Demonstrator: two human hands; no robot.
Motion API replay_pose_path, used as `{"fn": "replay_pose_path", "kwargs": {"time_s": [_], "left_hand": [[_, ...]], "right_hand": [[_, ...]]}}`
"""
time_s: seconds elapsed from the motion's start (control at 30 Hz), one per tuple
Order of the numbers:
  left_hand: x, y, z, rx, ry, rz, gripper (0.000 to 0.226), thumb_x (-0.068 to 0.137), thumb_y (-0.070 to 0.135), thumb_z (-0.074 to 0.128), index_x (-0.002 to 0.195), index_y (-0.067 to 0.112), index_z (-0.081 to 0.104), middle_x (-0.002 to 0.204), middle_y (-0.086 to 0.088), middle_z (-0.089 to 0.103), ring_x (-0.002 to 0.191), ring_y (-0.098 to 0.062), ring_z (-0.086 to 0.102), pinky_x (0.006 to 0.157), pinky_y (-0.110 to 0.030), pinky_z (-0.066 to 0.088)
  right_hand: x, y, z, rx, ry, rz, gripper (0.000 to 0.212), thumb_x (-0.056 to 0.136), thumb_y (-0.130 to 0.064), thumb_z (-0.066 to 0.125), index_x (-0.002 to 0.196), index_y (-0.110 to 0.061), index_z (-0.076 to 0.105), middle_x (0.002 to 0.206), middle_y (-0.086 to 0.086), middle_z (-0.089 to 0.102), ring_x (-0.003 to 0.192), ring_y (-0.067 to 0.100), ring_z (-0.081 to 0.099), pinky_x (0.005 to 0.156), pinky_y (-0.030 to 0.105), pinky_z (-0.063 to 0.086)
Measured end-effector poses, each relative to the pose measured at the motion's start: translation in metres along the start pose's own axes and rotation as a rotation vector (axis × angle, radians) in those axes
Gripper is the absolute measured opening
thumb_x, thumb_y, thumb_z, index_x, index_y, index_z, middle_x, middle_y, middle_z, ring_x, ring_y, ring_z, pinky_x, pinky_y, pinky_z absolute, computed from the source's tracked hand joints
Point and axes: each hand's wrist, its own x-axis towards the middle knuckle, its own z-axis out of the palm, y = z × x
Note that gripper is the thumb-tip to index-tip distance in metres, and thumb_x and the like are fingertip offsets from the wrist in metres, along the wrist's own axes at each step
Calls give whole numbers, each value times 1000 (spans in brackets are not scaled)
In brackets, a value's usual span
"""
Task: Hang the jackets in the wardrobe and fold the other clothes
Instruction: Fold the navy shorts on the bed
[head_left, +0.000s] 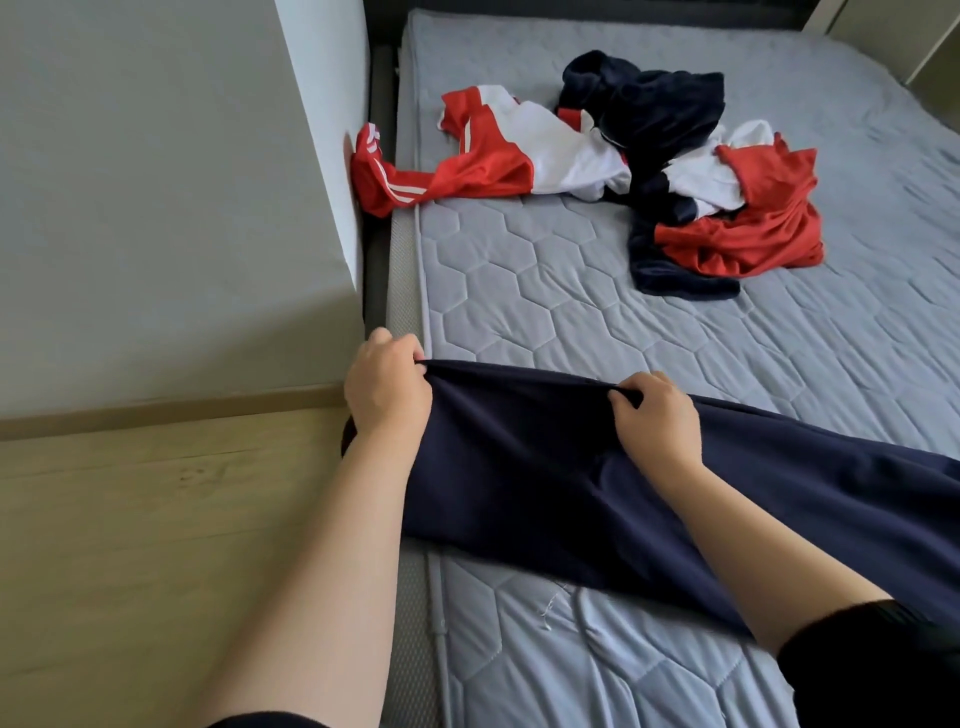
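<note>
Between both hands' fingers (415, 358): navy garment's (545, 467) edge.

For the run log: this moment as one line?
left hand pinches navy garment edge | right hand pinches same edge | garment spread on mattress | clothes pile beyond

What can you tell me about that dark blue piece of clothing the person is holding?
The navy garment is plain, dark, smooth-looking fabric with no visible stripes or print. It lies stretched across the near part of the quilted mattress, one end overhanging the bed's left edge. The left hand and right hand each pinch its far edge.
</note>
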Motion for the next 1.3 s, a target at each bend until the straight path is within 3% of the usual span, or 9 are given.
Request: {"fn": "replay_pose_path", "kwargs": {"time_s": [0.1, 0.2, 0.33, 0.5, 0.7, 0.93, 1.03, 1.17, 1.3], "left_hand": [[-9, 18, 7, -53, 2, -43, 12, 92, 12, 53, 104, 14, 56, 108, -7, 54, 76, -26, 49, 57, -30, 31], [-38, 21, 26, 94, -229, 85, 47, 96, 26, 48, 139, 16, 32, 138, -9, 41, 117, -30, 48, 86, -40, 41], [-71, 18, 52, 303, -423, 227, 61, 100, 42, 28, 151, 24, 1, 159, -8, -5, 145, -31, -3, 114, -53, 9], [-86, 16, 66, 309, -477, 397, 61, 97, 53, 20, 150, 31, 0, 159, 0, -8, 145, -24, -12, 114, -52, -2], [-82, 4, 68, 358, -449, 322, 60, 97, 53, 16, 150, 31, -1, 159, 0, -7, 145, -26, -11, 115, -51, -2], [-66, -30, 62, 173, -458, 472, 55, 99, 40, 32, 150, 31, 14, 159, 4, 0, 146, -17, -7, 116, -45, 1], [-58, -62, 56, 14, -438, 213, 55, 100, 36, 35, 150, 31, 12, 159, 7, -3, 146, -15, -7, 115, -47, 3], [-60, -98, 49, -606, -609, -460, 56, 101, 42, 27, 151, 20, 13, 158, -5, 15, 144, -22, 17, 116, -33, 15], [-78, -143, 39, -423, -950, -963, 74, 93, 66, 20, 145, 15, 33, 143, -13, 42, 128, -33, 42, 100, -51, 34]], "right_hand": [[9, -5, 1, 52, 40, 33, 21, 92, -21, 54, 110, -12, 60, 115, 4, 55, 79, 18, 53, 71, 28, 37], [-4, -3, 16, -38, -200, -4, 57, 93, -22, 54, 143, -11, 30, 151, 9, 24, 121, 28, 48, 92, 34, 40], [-31, 11, 34, -207, -286, -126, 62, 97, -27, 43, 150, -14, 14, 159, 9, 0, 144, 25, 12, 115, 41, 15], [-49, 43, 29, -437, -307, -291, 59, 98, -43, 31, 151, -24, 14, 159, 1, 5, 146, 17, 1, 115, 48, 2], [-17, 90, -19, -435, -218, 391, 63, 99, -46, 23, 152, -14, 8, 159, 7, -2, 146, 21, -3, 115, 55, -1], [-66, -22, 51, -275, -332, -406, 62, 97, -40, 37, 151, -20, 13, 159, 5, 0, 146, 21, -5, 117, 50, 2], [-78, -47, 82, -322, -454, -320, 62, 99, -48, 24, 151, -21, 7, 159, 4, -5, 146, 22, -10, 115, 53, -1], [-80, -75, 111, -336, -457, -223, 64, 97, -52, 18, 151, -22, 2, 159, 6, -8, 145, 25, -12, 112, 58, -2], [-87, -73, 126, -455, -379, -232, 65, 95, -51, 17, 151, -22, 0, 159, 8, -7, 145, 26, -10, 111, 58, -1]]}}
